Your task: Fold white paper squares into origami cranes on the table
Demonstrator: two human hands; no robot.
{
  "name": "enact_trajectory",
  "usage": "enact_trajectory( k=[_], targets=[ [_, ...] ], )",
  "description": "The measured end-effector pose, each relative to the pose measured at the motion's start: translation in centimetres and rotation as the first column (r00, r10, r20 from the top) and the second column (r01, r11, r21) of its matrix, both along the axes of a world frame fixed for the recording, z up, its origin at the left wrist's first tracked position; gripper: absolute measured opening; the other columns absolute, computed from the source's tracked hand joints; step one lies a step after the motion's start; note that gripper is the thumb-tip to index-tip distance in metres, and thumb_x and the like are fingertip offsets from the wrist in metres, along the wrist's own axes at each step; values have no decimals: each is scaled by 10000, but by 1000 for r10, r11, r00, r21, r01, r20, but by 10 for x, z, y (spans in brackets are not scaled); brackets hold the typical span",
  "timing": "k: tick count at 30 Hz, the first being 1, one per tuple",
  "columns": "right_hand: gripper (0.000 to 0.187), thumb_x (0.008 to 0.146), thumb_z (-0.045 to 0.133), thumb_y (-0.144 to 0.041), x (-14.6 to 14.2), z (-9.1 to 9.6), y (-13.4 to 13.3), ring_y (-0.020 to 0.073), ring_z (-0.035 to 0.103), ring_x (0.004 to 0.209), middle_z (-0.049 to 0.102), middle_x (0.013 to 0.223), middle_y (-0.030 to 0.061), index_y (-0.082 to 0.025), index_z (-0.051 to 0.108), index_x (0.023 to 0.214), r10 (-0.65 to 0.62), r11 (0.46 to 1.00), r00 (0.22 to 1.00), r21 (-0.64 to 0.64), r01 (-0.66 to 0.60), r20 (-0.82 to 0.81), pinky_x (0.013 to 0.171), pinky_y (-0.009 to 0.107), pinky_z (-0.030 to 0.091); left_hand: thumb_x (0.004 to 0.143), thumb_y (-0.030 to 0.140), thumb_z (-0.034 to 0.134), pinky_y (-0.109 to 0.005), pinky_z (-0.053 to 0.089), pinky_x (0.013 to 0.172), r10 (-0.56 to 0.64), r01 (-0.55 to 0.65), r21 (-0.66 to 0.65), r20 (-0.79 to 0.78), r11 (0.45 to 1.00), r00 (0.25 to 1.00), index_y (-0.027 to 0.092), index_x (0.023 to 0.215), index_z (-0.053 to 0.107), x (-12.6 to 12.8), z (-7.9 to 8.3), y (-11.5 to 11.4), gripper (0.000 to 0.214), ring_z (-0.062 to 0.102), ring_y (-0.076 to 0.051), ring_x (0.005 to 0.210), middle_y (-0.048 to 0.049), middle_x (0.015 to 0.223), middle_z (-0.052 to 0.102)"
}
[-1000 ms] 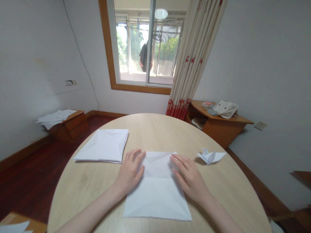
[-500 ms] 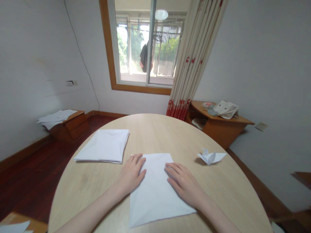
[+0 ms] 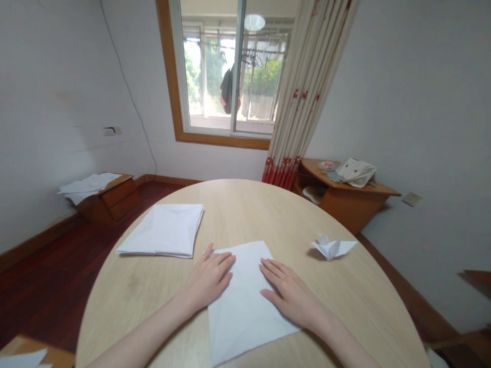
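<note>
A white paper sheet (image 3: 243, 306) lies on the round wooden table (image 3: 268, 214) just in front of me, turned so one corner points toward me. My left hand (image 3: 209, 278) rests flat on its left edge with fingers stretched out. My right hand (image 3: 287, 294) lies flat on the right part of the sheet, fingers spread. Neither hand grips anything.
A stack of white paper (image 3: 163, 230) sits at the left of the table. A small folded paper figure (image 3: 333, 247) lies at the right. A low wooden cabinet (image 3: 109, 197) stands left, a corner desk (image 3: 345, 191) with a bag right, by the curtain.
The sheet has turned counter-clockwise under both hands, its far edge now slanted and a corner toward me. Both hands slid slightly toward me with it.
</note>
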State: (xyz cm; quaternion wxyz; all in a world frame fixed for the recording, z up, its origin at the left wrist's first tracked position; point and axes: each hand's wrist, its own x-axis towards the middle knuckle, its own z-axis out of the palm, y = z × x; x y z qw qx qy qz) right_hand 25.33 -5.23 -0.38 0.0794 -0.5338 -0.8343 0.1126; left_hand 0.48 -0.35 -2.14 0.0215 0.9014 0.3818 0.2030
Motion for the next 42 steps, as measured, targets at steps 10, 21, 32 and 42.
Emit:
enact_trajectory(
  k=[10, 21, 32, 42],
  targets=[
    [532, 934, 504, -385, 5, -21, 12, 295, 366, 1363, 386, 1492, 116, -211, 413, 1428, -37, 990, 999, 138, 33, 20, 1091, 511, 349, 827, 391, 696, -498, 341, 1029, 71, -70, 73, -18, 995, 997, 252, 1146, 584, -2, 1, 3, 366, 587, -260, 1071, -55, 1190, 639],
    [566, 929, 518, -356, 16, -43, 27, 332, 412, 1314, 479, 1427, 133, -192, 362, 1447, -104, 971, 994, 212, 107, -23, 1049, 511, 403, 785, 454, 703, -473, 327, 1084, 198, -200, -182, -28, 963, 980, 151, 1421, 360, -1, -7, 10, 785, 355, -337, 1354, -171, 1469, 399],
    [644, 870, 602, -307, 19, -43, 29, 303, 414, 1289, 509, 1391, 114, -223, 339, 1452, -98, 975, 976, 178, 133, -196, 1056, 491, 384, 768, 308, 719, -460, 381, 1028, 147, -113, -221, 141, 969, 979, 216, 1407, 370, -2, -6, 11, 735, 463, -308, 1212, -121, 1318, 516],
    [798, 823, 626, -248, 19, -45, 30, 298, 454, 1235, 500, 1339, 138, -241, 198, 1497, -80, 969, 956, 204, 141, -283, 1031, 493, 384, 738, 176, 718, -455, 395, 1015, 105, -40, -263, 240, 964, 965, 271, 1435, 313, -3, -6, 12, 811, 492, -291, 1182, -102, 1279, 510]
  ],
)
